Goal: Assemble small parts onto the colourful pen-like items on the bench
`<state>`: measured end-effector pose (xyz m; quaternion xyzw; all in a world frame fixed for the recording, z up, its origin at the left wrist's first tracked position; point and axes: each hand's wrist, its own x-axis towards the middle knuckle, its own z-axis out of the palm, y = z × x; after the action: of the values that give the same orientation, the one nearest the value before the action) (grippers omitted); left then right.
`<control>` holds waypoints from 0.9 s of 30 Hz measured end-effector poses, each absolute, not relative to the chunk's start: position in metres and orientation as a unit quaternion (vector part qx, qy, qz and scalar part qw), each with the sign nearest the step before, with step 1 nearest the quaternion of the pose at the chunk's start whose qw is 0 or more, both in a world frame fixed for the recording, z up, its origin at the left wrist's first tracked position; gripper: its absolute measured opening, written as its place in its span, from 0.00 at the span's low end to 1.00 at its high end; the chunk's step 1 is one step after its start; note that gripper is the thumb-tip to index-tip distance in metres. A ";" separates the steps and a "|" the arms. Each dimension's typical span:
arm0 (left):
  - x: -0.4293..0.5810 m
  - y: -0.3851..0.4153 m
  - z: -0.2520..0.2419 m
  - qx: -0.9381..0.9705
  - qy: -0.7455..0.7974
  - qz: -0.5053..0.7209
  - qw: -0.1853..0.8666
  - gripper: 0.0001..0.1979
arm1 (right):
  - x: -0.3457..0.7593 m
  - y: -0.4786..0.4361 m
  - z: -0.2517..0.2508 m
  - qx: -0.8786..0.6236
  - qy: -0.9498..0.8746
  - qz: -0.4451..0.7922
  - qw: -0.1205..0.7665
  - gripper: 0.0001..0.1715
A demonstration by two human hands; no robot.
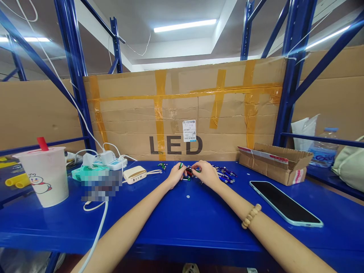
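Blue steel bench (187, 216), open room along near edge. Left hand (176, 175) and right hand (206, 173) pinched nearly shut on small red-and-green part (189, 171), center. Slim dark-blue parts (224, 174) just right. Black phone (286, 203) right, well clear; open cardboard box (275, 163) beyond.

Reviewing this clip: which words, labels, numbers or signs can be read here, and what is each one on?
"LED": large dark letters on the taped cardboard sheet.
"Gan": blue letters on the water bottle, the rest unclear.
White barcode sticker on the cardboard: too small to read.
Red-and-white strip on the open cardboard box: too small to read.
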<state>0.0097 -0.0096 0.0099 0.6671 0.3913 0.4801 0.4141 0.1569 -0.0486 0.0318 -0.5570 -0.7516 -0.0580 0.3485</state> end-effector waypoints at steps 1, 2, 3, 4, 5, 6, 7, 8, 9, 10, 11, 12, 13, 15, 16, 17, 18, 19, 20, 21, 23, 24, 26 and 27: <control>0.010 -0.010 0.010 0.669 0.394 0.478 0.410 0.07 | 0.156 -0.049 0.032 -0.548 -0.755 -0.057 0.356 0.09; 0.010 -0.011 0.011 0.673 0.396 0.476 0.405 0.07 | 0.156 -0.050 0.032 -0.539 -0.760 -0.054 0.361 0.09; 0.011 -0.012 0.011 0.678 0.399 0.472 0.398 0.07 | 0.155 -0.050 0.032 -0.530 -0.764 -0.051 0.364 0.09; 0.011 -0.013 0.012 0.684 0.400 0.468 0.391 0.07 | 0.154 -0.050 0.032 -0.523 -0.769 -0.048 0.365 0.09; 0.011 -0.014 0.012 0.691 0.401 0.463 0.384 0.07 | 0.154 -0.051 0.032 -0.517 -0.772 -0.046 0.365 0.09; 0.012 -0.015 0.013 0.698 0.401 0.458 0.377 0.07 | 0.153 -0.051 0.032 -0.513 -0.776 -0.045 0.365 0.09; 0.012 -0.016 0.014 0.705 0.401 0.453 0.370 0.07 | 0.153 -0.051 0.032 -0.509 -0.778 -0.046 0.365 0.08; 0.012 -0.017 0.014 0.711 0.400 0.450 0.363 0.07 | 0.153 -0.050 0.032 -0.506 -0.780 -0.046 0.366 0.08; 0.012 -0.018 0.015 0.715 0.401 0.448 0.357 0.07 | 0.153 -0.050 0.032 -0.504 -0.780 -0.047 0.367 0.08; 0.012 -0.019 0.015 0.719 0.401 0.445 0.352 0.07 | 0.153 -0.050 0.032 -0.503 -0.780 -0.047 0.369 0.08; 0.012 -0.020 0.016 0.721 0.403 0.443 0.348 0.07 | 0.153 -0.050 0.032 -0.503 -0.780 -0.046 0.370 0.08; 0.012 -0.020 0.016 0.723 0.406 0.441 0.344 0.07 | 0.153 -0.050 0.032 -0.504 -0.780 -0.044 0.369 0.08; 0.012 -0.020 0.016 0.724 0.409 0.438 0.342 0.07 | 0.153 -0.050 0.032 -0.504 -0.780 -0.042 0.368 0.08; 0.012 -0.020 0.016 0.727 0.413 0.433 0.337 0.07 | 0.153 -0.050 0.032 -0.501 -0.783 -0.040 0.367 0.08; 0.012 -0.019 0.016 0.728 0.415 0.431 0.335 0.07 | 0.154 -0.050 0.032 -0.498 -0.784 -0.041 0.367 0.08; 0.012 -0.019 0.015 0.730 0.415 0.429 0.333 0.06 | 0.154 -0.050 0.031 -0.496 -0.785 -0.041 0.370 0.08; 0.012 -0.018 0.015 0.732 0.415 0.427 0.330 0.06 | 0.154 -0.050 0.031 -0.493 -0.785 -0.041 0.372 0.08; 0.012 -0.017 0.014 0.734 0.415 0.425 0.328 0.06 | 0.154 -0.049 0.031 -0.491 -0.785 -0.040 0.376 0.08; 0.011 -0.016 0.014 0.737 0.415 0.424 0.325 0.06 | 0.154 -0.049 0.031 -0.489 -0.784 -0.040 0.379 0.08; 0.011 -0.016 0.014 0.739 0.415 0.422 0.322 0.06 | 0.154 -0.049 0.030 -0.486 -0.785 -0.039 0.383 0.07; 0.011 -0.014 0.013 0.744 0.416 0.417 0.317 0.05 | 0.154 -0.049 0.031 -0.482 -0.784 -0.038 0.390 0.07; 0.011 -0.014 0.012 0.746 0.418 0.414 0.313 0.05 | 0.153 -0.049 0.031 -0.481 -0.783 -0.038 0.393 0.07; 0.011 -0.013 0.012 0.751 0.423 0.406 0.304 0.05 | 0.153 -0.050 0.031 -0.482 -0.780 -0.036 0.398 0.07; 0.011 -0.013 0.011 0.753 0.426 0.402 0.298 0.05 | 0.153 -0.050 0.031 -0.483 -0.779 -0.034 0.399 0.07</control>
<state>0.0114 -0.0126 0.0115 0.7534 0.4263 0.4023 0.2980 0.1528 -0.0497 0.0315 -0.4826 -0.7792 -0.0344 0.3985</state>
